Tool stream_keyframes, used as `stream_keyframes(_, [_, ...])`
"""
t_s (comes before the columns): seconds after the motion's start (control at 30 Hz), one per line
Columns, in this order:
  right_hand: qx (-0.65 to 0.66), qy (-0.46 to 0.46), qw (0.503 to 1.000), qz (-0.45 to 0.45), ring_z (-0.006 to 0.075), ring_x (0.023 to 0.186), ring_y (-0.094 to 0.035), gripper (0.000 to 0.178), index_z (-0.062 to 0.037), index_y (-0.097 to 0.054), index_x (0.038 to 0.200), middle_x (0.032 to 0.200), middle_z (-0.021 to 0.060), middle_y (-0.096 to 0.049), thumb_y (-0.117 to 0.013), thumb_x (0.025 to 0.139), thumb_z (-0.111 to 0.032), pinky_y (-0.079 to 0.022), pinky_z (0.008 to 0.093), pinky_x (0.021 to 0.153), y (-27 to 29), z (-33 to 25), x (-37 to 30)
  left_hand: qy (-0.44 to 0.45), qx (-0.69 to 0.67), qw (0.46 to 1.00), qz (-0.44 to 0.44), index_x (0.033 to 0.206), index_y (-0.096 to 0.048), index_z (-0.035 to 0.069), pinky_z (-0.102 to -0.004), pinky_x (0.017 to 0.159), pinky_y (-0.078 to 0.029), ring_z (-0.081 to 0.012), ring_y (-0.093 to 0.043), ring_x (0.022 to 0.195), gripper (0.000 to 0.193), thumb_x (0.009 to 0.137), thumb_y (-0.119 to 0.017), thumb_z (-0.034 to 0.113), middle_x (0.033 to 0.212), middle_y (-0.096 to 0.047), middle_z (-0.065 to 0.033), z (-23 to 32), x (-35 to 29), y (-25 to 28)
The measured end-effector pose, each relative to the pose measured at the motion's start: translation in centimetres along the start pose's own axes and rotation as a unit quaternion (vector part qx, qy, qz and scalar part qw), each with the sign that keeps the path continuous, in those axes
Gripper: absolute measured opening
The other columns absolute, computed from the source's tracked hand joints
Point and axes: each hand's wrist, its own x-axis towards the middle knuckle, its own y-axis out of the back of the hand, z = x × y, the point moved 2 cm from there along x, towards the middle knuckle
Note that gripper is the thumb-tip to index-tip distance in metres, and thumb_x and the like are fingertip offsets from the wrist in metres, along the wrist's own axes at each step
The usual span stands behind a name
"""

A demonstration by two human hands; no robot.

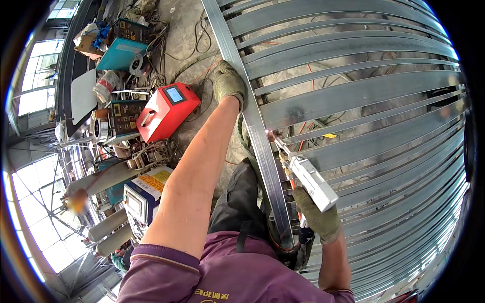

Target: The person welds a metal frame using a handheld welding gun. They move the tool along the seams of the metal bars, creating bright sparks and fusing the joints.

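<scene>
My right hand [319, 216], in an olive work glove, is closed round the grip of a white handheld welding gun [314, 183]. The gun's thin metal nozzle reaches up and left to the long side rail [258, 121] of a grey metal frame. A small pinkish glow shows at its tip, where a slat meets the rail. Farther up, my left hand [228, 86], gloved alike, is closed against the outer edge of that rail; its fingertips are partly hidden. Many parallel flat slats [364, 98] run rightward from the rail, with gaps between them.
Left of my arm stand a red machine [167, 111] with a small screen, a teal machine [121, 53] and a white-and-blue box [137, 202]. Gas cylinders [108, 227] lie behind. Cables [199, 38] trail over the concrete floor, and an orange hose [303, 136] runs below the slats.
</scene>
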Motion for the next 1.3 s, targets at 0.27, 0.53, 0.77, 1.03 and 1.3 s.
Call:
stream_keyframes(0.27, [0.027, -0.021, 0.996, 0.088, 0.0085, 0.084, -0.06, 0.036, 0.0001, -0.068, 0.133, 0.098, 0.0011, -0.069, -0.076, 0.101, -0.014, -0.051, 0.0274, 0.071, 1.4, 0.2, -4.0, 0.004, 0.001, 1.0, -0.004, 0.138, -0.064, -0.004, -0.0458, 0.112, -0.046, -0.0426, -0.06, 0.134, 0.087, 0.109, -0.019, 0.065, 0.14, -0.065, -0.0282, -0.2, -0.5, 0.5])
stream_keyframes(0.53, [-0.021, 0.067, 0.986, 0.153, 0.0211, 0.085, -0.073, 0.027, 0.0017, -0.074, 0.12, 0.101, 0.0121, -0.078, -0.077, 0.096, -0.009, -0.058, 0.0358, 0.077, -0.2, 4.7, -8.1, -0.055, 0.023, 0.997, -0.047, 0.143, -0.06, -0.002, -0.0454, 0.108, -0.05, -0.0403, -0.063, 0.131, 0.075, 0.112, -0.026, 0.057, 0.139, -0.067, -0.0249, -3.1, 3.6, -1.3])
stream_keyframes(0.77, [-0.085, 0.137, 0.96, 0.23, 0.0119, 0.077, -0.062, 0.016, -0.0019, -0.073, 0.107, 0.087, 0.0012, -0.066, -0.076, 0.1, -0.016, -0.051, 0.0311, 0.067, -4.3, 4.3, -12.0, -0.062, -0.149, 0.987, -0.02, 0.128, -0.065, -0.004, -0.0509, 0.101, -0.053, -0.0471, -0.067, 0.12, 0.068, 0.109, -0.039, 0.056, 0.121, -0.072, -0.0302, -2.5, 0.4, -0.9])
stream_keyframes(1.03, [-0.003, 0.185, 0.917, 0.355, 0.0095, 0.072, -0.061, 0.018, -0.002, -0.07, 0.109, 0.084, 0.0009, -0.066, -0.069, 0.107, -0.02, -0.049, 0.0287, 0.063, -7.5, 2.4, -16.2, -0.305, 0.213, 0.871, -0.321, 0.151, -0.043, -0.001, -0.0506, 0.101, -0.054, -0.0455, -0.066, 0.119, 0.073, 0.096, -0.071, 0.04, 0.13, -0.067, -0.0301, -21.0, -12.1, 7.3])
stream_keyframes(1.3, [0.088, 0.178, 0.856, 0.477, 0.013, 0.058, -0.063, 0.041, -0.002, -0.068, 0.106, 0.073, 0.0053, -0.065, -0.06, 0.108, -0.042, -0.05, 0.0264, 0.051, -8.7, -1.0, -19.2, -0.499, 0.325, 0.592, -0.543, 0.167, -0.027, 0.011, -0.0537, 0.128, -0.025, -0.0396, -0.024, 0.161, 0.099, 0.084, -0.073, 0.04, 0.172, -0.025, -0.0231, -29.1, -26.2, 13.1])
